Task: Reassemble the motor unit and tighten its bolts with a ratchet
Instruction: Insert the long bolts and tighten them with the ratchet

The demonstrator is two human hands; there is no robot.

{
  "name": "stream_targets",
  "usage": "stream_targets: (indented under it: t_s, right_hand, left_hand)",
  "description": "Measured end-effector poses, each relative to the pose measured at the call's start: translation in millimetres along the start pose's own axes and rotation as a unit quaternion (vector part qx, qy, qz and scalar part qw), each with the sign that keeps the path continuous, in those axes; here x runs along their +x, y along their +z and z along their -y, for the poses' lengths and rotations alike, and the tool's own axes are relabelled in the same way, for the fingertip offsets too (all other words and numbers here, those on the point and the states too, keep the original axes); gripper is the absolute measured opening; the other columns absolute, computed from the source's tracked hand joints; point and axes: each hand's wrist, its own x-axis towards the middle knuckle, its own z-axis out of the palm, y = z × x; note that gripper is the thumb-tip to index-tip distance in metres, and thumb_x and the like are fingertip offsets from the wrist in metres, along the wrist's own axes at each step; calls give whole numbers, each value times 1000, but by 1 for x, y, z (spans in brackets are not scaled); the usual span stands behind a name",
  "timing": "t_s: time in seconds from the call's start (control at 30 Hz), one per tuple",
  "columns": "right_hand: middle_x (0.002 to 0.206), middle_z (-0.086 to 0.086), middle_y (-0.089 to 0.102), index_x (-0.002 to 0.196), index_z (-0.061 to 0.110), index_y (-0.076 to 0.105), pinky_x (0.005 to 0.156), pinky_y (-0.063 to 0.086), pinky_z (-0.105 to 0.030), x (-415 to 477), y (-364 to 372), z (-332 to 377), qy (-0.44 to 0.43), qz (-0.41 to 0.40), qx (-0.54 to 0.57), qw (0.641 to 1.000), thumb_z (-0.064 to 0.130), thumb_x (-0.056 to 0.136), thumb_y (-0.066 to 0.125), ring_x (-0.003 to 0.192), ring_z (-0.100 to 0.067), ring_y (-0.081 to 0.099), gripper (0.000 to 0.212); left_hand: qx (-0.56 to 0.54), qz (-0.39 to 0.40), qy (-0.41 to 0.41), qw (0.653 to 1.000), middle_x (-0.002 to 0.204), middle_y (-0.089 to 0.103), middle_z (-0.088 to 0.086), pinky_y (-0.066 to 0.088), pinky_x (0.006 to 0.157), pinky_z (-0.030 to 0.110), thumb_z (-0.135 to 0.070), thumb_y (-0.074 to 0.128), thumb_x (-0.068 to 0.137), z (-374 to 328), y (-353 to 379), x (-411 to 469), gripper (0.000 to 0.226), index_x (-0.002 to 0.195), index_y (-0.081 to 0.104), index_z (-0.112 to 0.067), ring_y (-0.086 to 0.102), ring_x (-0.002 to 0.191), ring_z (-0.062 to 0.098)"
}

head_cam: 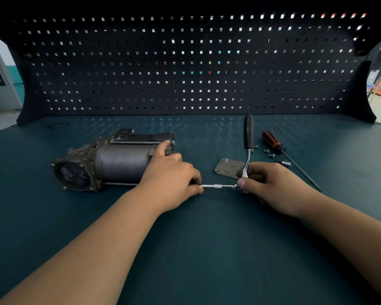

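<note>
Grey cylindrical metal motor unit (119, 164) looks heavy, rigid (won't slide): left hand (169, 175) braces its end, pinching chrome extension bar (218, 186); right hand (271, 183) wraps black-handled ratchet (248, 133) at its head.

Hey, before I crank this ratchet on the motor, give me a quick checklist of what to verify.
1. Motor steadied: ok, left hand rests on its end.
2. Extension bar level between hands: ok.
3. Its far end seated: cannot tell, hidden under the left hand.
4. Ratchet gripped: ok, right hand holds its head.
5. Cover plate fitted: not ok, loose on the bench.
6. Small bolts installed: not ok, beside the screwdriver.
</note>
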Motion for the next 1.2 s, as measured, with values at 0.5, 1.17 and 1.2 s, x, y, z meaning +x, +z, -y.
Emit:
stream_targets:
  t_s: [0.5, 1.17, 1.2]
  right_hand:
    - [80, 18, 67, 93, 33, 60, 70, 44, -15, -4, -4, -2, -56, -72, -113, 989, 49, 67, 74, 78, 1, 58, 34]
    - [80, 11, 70, 88, 26, 56, 74, 45, -21, 1, 4, -1, -14, -18, -52, 998, 35, 90, 60, 78, -5, 62, 10]
    - [83, 9, 70, 91, 26, 57, 78, 46, -25, 1, 4, -2, -11, -17, -52, 998, 35, 89, 62, 82, -8, 63, 10]
  left_hand:
    - [-5, 16, -15, 1000, 96, 66, -19, -10, 108, 41, -62, 46, 88, -1, -3, 0, 30, 98, 64, -40, 48, 106, 8]
    - [54, 114, -78, 989, 118, 57, -8, -19, 107, 56, -48, 38, 97, -9, 1, -2, 33, 116, 53, -24, 21, 133, 22]
    - [49, 112, -77, 990, 117, 57, -8, -20, 107, 56, -48, 38, 97, -8, 2, -2, 33, 115, 53, -25, 21, 132, 22]
